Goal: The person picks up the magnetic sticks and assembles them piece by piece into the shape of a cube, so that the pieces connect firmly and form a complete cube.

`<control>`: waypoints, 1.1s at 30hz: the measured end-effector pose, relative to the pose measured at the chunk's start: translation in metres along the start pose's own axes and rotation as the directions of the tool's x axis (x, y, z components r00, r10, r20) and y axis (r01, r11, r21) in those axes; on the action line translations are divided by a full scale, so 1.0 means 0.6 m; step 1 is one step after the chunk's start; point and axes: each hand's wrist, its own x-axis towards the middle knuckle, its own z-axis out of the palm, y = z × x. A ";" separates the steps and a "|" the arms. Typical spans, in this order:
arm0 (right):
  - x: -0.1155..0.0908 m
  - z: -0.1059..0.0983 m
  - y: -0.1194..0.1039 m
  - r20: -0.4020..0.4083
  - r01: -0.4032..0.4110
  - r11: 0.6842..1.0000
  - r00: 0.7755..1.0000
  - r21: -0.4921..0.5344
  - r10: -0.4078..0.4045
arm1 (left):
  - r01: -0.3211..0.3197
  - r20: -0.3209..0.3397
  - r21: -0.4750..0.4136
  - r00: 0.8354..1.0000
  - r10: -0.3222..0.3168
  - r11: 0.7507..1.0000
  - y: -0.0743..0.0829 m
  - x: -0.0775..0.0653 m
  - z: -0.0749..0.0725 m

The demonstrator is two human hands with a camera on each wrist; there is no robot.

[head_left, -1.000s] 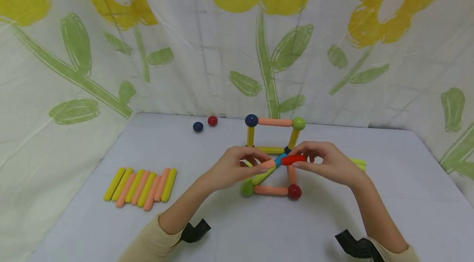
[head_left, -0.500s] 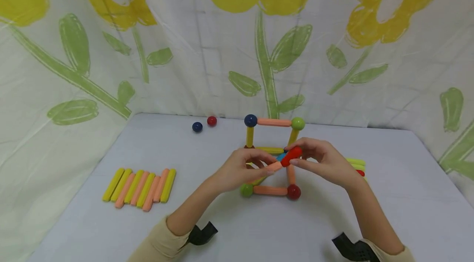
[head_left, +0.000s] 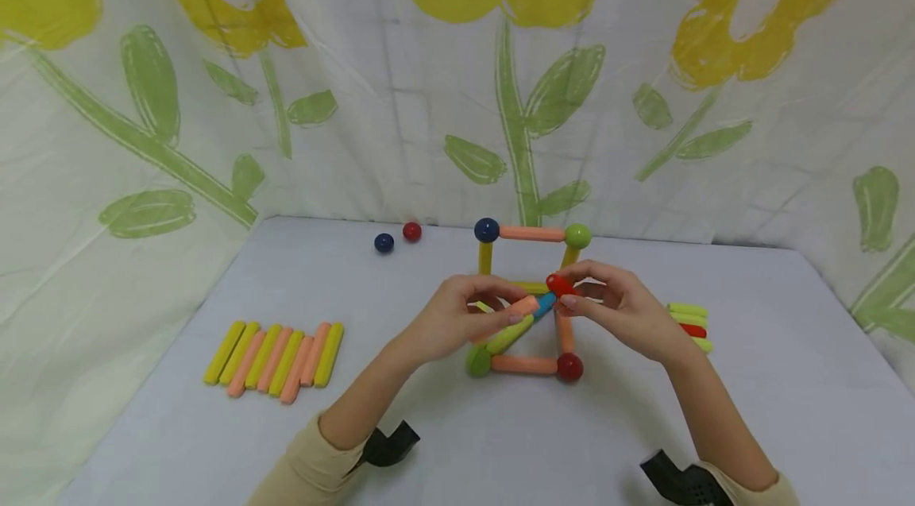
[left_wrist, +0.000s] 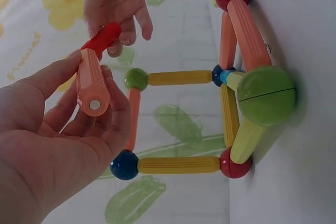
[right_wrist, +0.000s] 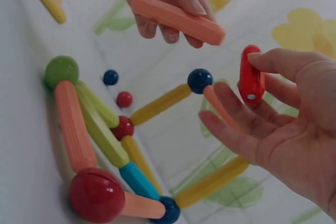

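Observation:
My left hand [head_left: 453, 319] pinches a salmon magnetic stick [right_wrist: 173, 19] between thumb and fingers. My right hand [head_left: 622, 311] holds a short, slightly curved red magnetic stick [right_wrist: 252, 74], a metal dot showing at its end. In the right wrist view a gap separates these two sticks. Just beyond and below the hands stands a frame of magnetic sticks and balls. Its base has a green ball [left_wrist: 266, 95], a red ball [right_wrist: 97, 195] and a lime-and-blue diagonal [right_wrist: 139, 182]; its upright square is topped by a navy ball [head_left: 487, 230] and a lime ball [head_left: 577, 236].
Left on the white table [head_left: 400, 442] lies a row of yellow and salmon sticks [head_left: 275, 361]. A loose navy ball [head_left: 384, 243] and a loose red ball [head_left: 411, 232] sit at the back. Lime and red sticks [head_left: 689, 322] lie beside the right forearm. A flowered cloth [head_left: 343, 133] hangs behind.
The red stick was turned upward and brought against the salmon stick's end about half a second ago. Now the two are apart, and the red one is tipped differently in my right fingers.

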 end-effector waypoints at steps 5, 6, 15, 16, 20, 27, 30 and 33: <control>0.000 0.000 0.001 0.028 0.056 0.998 0.998 -0.016 -0.056 | -0.023 -0.008 -0.007 1.000 0.023 1.000 -0.003 0.001 -0.003; 0.001 0.000 0.001 0.030 0.068 0.997 0.997 -0.020 -0.068 | -0.026 -0.008 -0.011 1.000 0.026 1.000 -0.004 0.002 -0.003; 0.000 0.000 -0.004 -0.062 0.019 1.000 0.998 -0.009 -0.020 | -0.048 0.006 0.027 0.999 0.047 0.999 -0.019 0.010 0.010; 0.001 0.002 -0.004 -0.081 0.008 1.000 0.997 -0.002 -0.009 | -0.038 0.007 0.041 0.999 0.038 0.998 -0.021 0.011 0.011; 0.003 0.006 -0.001 -0.166 -0.011 0.999 0.986 0.046 0.019 | 0.005 0.006 0.116 1.000 -0.005 0.993 -0.027 0.012 0.014; 0.006 0.009 0.012 -0.288 -0.018 0.999 0.957 0.032 0.027 | 0.111 -0.048 0.151 0.993 -0.105 0.982 -0.042 0.019 0.013; 0.010 0.010 0.019 -0.321 -0.024 0.999 0.947 0.031 0.033 | 0.128 -0.077 0.147 0.990 -0.117 0.981 -0.049 0.024 0.014; 0.014 0.011 0.025 -0.345 -0.032 0.999 0.938 0.034 0.042 | 0.113 -0.094 0.150 0.991 -0.100 0.982 -0.056 0.032 0.016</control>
